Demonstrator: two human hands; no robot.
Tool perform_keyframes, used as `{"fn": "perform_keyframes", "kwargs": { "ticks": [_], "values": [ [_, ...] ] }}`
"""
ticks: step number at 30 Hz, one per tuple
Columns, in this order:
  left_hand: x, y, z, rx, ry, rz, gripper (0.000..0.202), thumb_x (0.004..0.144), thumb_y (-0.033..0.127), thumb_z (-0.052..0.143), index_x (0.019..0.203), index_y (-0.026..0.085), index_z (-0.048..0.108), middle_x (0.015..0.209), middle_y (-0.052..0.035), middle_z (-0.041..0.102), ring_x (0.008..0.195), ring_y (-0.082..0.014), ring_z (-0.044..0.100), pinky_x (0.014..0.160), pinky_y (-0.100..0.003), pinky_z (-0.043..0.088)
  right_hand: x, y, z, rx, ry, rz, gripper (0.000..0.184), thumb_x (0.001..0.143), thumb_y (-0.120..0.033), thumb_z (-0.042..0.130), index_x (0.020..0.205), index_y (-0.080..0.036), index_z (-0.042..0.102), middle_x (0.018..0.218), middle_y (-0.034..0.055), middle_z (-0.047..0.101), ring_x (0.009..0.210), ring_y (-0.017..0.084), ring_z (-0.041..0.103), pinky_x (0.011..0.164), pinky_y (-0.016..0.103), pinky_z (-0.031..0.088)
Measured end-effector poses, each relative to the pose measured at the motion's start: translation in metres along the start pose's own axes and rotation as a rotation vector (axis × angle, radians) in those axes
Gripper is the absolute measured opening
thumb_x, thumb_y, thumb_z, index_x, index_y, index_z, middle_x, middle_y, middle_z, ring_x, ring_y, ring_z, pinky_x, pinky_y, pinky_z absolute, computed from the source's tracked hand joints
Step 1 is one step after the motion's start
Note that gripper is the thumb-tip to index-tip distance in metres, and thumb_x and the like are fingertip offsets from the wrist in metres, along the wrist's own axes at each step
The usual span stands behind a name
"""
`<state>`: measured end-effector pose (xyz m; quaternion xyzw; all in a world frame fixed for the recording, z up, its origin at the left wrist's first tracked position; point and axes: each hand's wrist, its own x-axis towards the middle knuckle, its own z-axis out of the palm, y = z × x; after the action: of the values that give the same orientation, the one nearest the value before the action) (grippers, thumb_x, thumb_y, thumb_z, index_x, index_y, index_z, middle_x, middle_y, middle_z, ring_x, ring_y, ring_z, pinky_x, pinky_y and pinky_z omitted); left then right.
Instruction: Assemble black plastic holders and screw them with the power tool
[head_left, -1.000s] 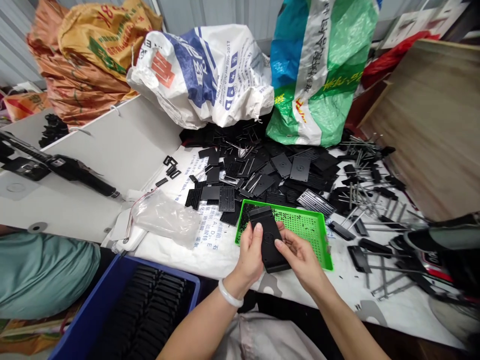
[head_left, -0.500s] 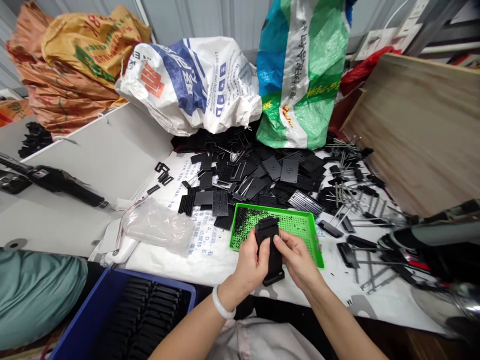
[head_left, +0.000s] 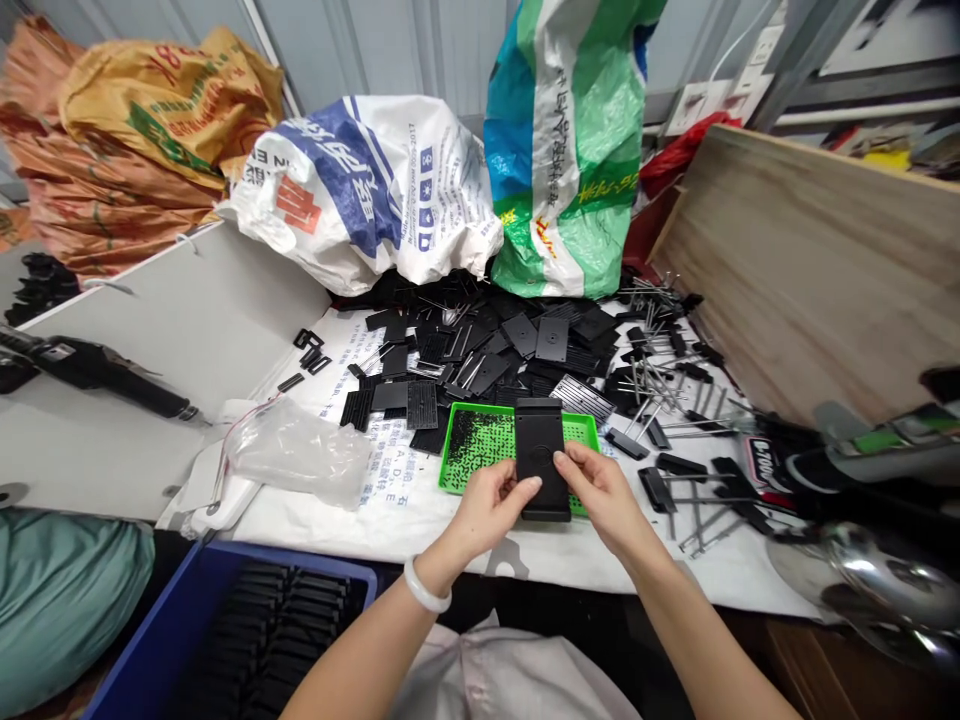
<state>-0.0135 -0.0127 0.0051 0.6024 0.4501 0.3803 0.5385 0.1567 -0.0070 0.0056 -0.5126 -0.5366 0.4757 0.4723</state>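
Observation:
Both my hands hold a flat black plastic plate [head_left: 540, 455] face up over the near edge of a green perforated tray [head_left: 465, 440]. My left hand [head_left: 489, 505] grips its lower left edge, thumb on top, with a white bangle on the wrist. My right hand [head_left: 600, 490] pinches its right edge, the thumb pressing near the plate's middle. Behind the tray lies a heap of black plastic plates and grilles [head_left: 510, 345] mixed with metal pins [head_left: 660, 385].
A blue crate [head_left: 187, 640] with stacked black parts sits at lower left. A clear plastic bag [head_left: 300, 450] lies left of the tray. Woven sacks [head_left: 360, 190] and a green sack [head_left: 570, 150] stand behind. A wooden board [head_left: 810, 260] leans at right; a power tool [head_left: 90, 365] lies left.
The black plate, held edge-on half a second ago, is now turned flat and face up. Both hands shifted slightly with it; the view has drifted right.

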Motion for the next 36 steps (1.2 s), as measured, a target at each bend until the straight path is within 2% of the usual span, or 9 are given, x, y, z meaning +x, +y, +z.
{"fn": "perform_keyframes", "kwargs": {
  "ticks": [3, 6, 11, 13, 15, 21, 26, 32, 36],
  "values": [
    [-0.002, 0.0, 0.005, 0.124, 0.057, 0.037, 0.029, 0.088, 0.042, 0.056, 0.077, 0.015, 0.059, 0.066, -0.0006, 0.056, 0.06, -0.0131, 0.049, 0.058, -0.025, 0.037, -0.004, 0.003, 0.003, 0.018, 0.083, -0.022, 0.048, 0.082, -0.057, 0.062, 0.062, -0.021, 0.039, 0.061, -0.0042, 0.033, 0.059, 0.012, 0.031, 0.054, 0.024, 0.029],
    [-0.003, -0.002, 0.01, 0.131, 0.064, 0.047, 0.029, 0.088, 0.042, 0.055, 0.076, 0.015, 0.058, 0.065, 0.0002, 0.053, 0.059, -0.0122, 0.046, 0.056, -0.024, 0.035, -0.006, 0.007, 0.001, 0.113, 0.044, 0.04, 0.044, 0.081, -0.059, 0.063, 0.066, -0.02, 0.047, 0.064, -0.003, 0.041, 0.06, 0.013, 0.036, 0.055, 0.024, 0.033],
    [-0.002, 0.0, 0.009, 0.098, -0.098, 0.045, 0.031, 0.085, 0.044, 0.059, 0.075, 0.014, 0.06, 0.065, -0.0001, 0.055, 0.059, -0.0122, 0.046, 0.056, -0.024, 0.035, 0.001, 0.0, -0.008, 0.281, -0.022, 0.08, 0.036, 0.082, -0.055, 0.065, 0.084, -0.02, 0.06, 0.078, 0.001, 0.059, 0.073, 0.017, 0.053, 0.064, 0.025, 0.043],
    [0.003, 0.007, 0.008, 0.141, -0.099, 0.092, 0.031, 0.087, 0.044, 0.057, 0.079, 0.014, 0.062, 0.069, -0.0011, 0.058, 0.062, -0.0129, 0.048, 0.057, -0.024, 0.035, 0.002, -0.006, -0.008, 0.312, -0.012, 0.043, 0.034, 0.08, -0.053, 0.069, 0.086, -0.02, 0.064, 0.083, 0.0026, 0.064, 0.079, 0.018, 0.056, 0.072, 0.027, 0.045],
    [0.009, 0.016, 0.008, 0.18, -0.024, 0.15, 0.033, 0.091, 0.043, 0.051, 0.077, 0.015, 0.06, 0.07, -0.0014, 0.057, 0.063, -0.0128, 0.048, 0.058, -0.024, 0.034, 0.001, -0.01, -0.005, 0.375, -0.018, 0.046, 0.033, 0.079, -0.051, 0.072, 0.087, -0.02, 0.067, 0.084, 0.0032, 0.066, 0.08, 0.019, 0.058, 0.075, 0.028, 0.046],
    [0.017, 0.028, 0.014, 0.381, 0.048, 0.429, 0.034, 0.094, 0.033, 0.045, 0.064, 0.017, 0.049, 0.062, 0.0003, 0.049, 0.06, -0.0119, 0.044, 0.06, -0.026, 0.033, -0.008, -0.008, 0.002, 0.59, 0.081, 0.132, 0.029, 0.072, -0.044, 0.081, 0.076, -0.019, 0.069, 0.074, 0.0019, 0.066, 0.07, 0.015, 0.058, 0.066, 0.025, 0.048],
    [0.017, 0.03, 0.022, 0.617, 0.109, 0.561, 0.035, 0.092, 0.03, 0.045, 0.059, 0.018, 0.05, 0.055, -0.0012, 0.051, 0.053, -0.0126, 0.046, 0.056, -0.028, 0.031, -0.009, 0.003, -0.001, 0.74, 0.096, 0.182, 0.023, 0.07, -0.037, 0.083, 0.075, -0.018, 0.07, 0.073, 0.0018, 0.066, 0.067, 0.013, 0.06, 0.062, 0.022, 0.05],
    [0.02, 0.046, 0.038, 0.823, 0.109, 0.47, 0.036, 0.088, 0.038, 0.05, 0.059, 0.017, 0.06, 0.056, -0.0045, 0.062, 0.051, -0.0155, 0.053, 0.052, -0.028, 0.028, -0.007, 0.03, -0.002, 0.705, 0.126, 0.154, 0.036, 0.059, -0.051, 0.086, 0.076, -0.023, 0.071, 0.073, 0.0006, 0.069, 0.071, 0.016, 0.065, 0.066, 0.025, 0.056],
    [0.027, 0.056, 0.042, 0.737, 0.024, 0.321, 0.05, 0.085, 0.052, 0.052, 0.049, 0.018, 0.055, 0.045, -0.0018, 0.051, 0.043, -0.0126, 0.042, 0.047, -0.027, 0.02, -0.007, 0.034, 0.002, 0.566, 0.104, 0.118, 0.04, 0.067, -0.063, 0.074, 0.079, -0.025, 0.07, 0.074, 0.0034, 0.069, 0.082, 0.023, 0.067, 0.07, 0.032, 0.058]
  ]
}}
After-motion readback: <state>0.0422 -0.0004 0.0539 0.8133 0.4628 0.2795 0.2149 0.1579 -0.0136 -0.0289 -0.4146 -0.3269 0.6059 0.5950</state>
